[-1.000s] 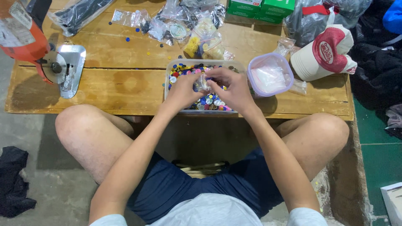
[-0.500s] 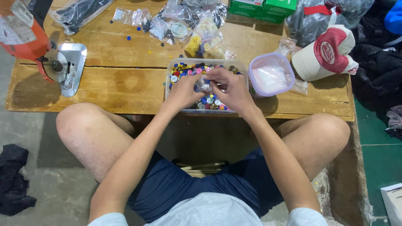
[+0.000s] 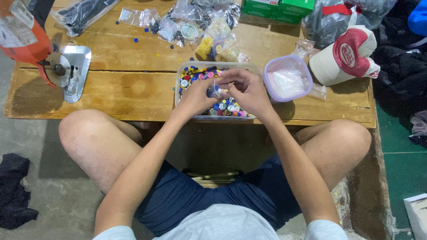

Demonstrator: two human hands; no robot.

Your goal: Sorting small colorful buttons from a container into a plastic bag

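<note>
Nearest: the person's knees and dark shorts, seated at the near edge of the wooden surface [image 3: 133, 95]. Both hands meet over the clear bin of mixed coloured buttons [image 3: 191, 75], which sits at the near edge, centre. Left hand [image 3: 195, 95] and right hand [image 3: 251, 91] touch each other around a small clear bag [image 3: 217, 91] with something blue inside; fingers of both hands look clamped on it, left thumb and forefinger pinched at its left end, right fingers curled over the top.

Change since half a second ago: hands barely shifted, same spot above the bin, the bag now more exposed between them. Reads as filling or closing the bag, mid-step, not set down yet.

Just right of the bin: a lilac-rimmed tub [image 3: 287, 78] with white contents. Further right, a red-and-white cap [image 3: 344, 55]. Far left, an orange cutting tool with a metal base [image 3: 66, 71]. Far side: a heap of small clear bags [image 3: 191, 24], loose buttons, green boxes [image 3: 280, 6].
</note>
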